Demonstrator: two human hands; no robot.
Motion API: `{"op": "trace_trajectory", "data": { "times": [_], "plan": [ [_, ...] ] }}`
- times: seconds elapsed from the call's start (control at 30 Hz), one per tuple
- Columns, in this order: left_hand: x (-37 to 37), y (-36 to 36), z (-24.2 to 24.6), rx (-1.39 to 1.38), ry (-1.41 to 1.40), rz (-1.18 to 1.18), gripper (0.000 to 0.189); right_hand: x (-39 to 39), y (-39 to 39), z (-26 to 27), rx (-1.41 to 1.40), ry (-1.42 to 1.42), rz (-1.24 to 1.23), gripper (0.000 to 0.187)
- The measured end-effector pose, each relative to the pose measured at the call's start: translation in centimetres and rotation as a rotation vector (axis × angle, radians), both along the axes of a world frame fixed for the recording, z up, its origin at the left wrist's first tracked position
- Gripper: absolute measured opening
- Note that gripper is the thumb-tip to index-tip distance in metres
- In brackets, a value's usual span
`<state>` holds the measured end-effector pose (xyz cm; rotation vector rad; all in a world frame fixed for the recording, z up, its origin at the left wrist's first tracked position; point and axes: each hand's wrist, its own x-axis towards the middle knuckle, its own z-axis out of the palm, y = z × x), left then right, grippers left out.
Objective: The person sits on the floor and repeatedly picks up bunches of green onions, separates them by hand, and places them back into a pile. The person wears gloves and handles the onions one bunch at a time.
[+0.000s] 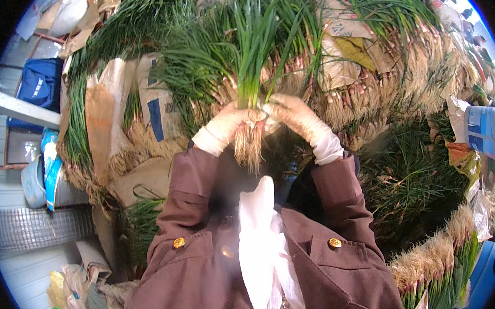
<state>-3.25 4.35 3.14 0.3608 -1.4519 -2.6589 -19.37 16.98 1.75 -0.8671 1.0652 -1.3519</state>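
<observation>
My left hand [226, 120], in a soiled whitish glove, grips a small upright bunch of green garlic or spring onions [249, 79]. Their pinkish bulb ends and long pale roots [248, 148] hang below my fingers. Close against the bunch, my right hand [293, 117], gloved alike, has its fingertips closed around the lower part of a single green stalk [272, 89]. Part of that stalk is hidden by the fingers. Just beyond both hands lies a heap of the same plants [202, 56], leaves pointing away from me.
Long rows of root-on plants [363, 102] curve round to the right. Loose green leaves [409, 178] pile up beside my right arm. More bundles [433, 262] stand roots-up at lower right. Sacking [157, 92] lies among plants at left, near a blue bag [41, 84] and a metal bar [22, 108].
</observation>
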Motion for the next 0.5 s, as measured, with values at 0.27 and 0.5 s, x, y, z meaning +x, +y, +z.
{"op": "trace_trajectory", "data": {
  "times": [0.27, 0.5],
  "plan": [
    [1.1, 0.9, 0.0, 0.018, 0.021, 0.037, 0.032, 2.0, 0.0, 0.4, -0.09, -0.178, -0.109, 0.019],
    [3.3, 0.5, 1.1, 0.041, 0.006, -0.059, 0.03, 0.1, 1.0, -0.4, -0.126, -0.189, -0.113, 0.024]
  ]
}}
